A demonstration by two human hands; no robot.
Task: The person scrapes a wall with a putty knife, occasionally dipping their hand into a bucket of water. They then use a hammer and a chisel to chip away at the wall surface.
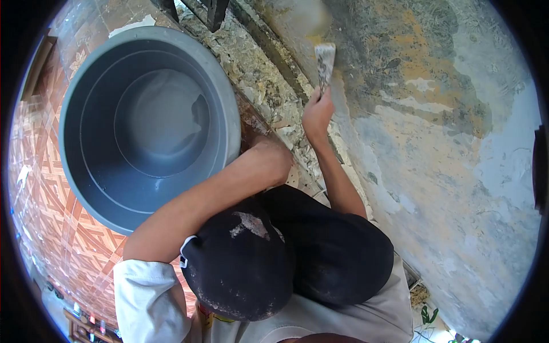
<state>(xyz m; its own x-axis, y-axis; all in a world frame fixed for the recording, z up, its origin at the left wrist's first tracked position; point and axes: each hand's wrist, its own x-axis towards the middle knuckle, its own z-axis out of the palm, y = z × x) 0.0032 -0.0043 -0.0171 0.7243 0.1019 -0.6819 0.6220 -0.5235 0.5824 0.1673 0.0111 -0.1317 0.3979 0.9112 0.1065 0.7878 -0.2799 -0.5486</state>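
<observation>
My right hand [318, 116] is closed around a putty knife [325, 62], whose wide blade is smeared with white and dark patches. The blade points away from me and overlaps the lower part of the stained wall [400, 131]. My left forearm reaches across in front of my bent knees, beside the rim of a large grey-blue tub [150, 34]. My left hand [273, 160] is bent down near the rough strip at the wall's foot, its fingers hidden from view.
A shallow pool of cloudy water [163, 114] lies in the tub. Broken, crumbly rubble [251, 68] runs along the base of the wall. Orange patterned floor tiles [63, 228] spread out at the left. Dark metal legs [214, 14] stand at the top.
</observation>
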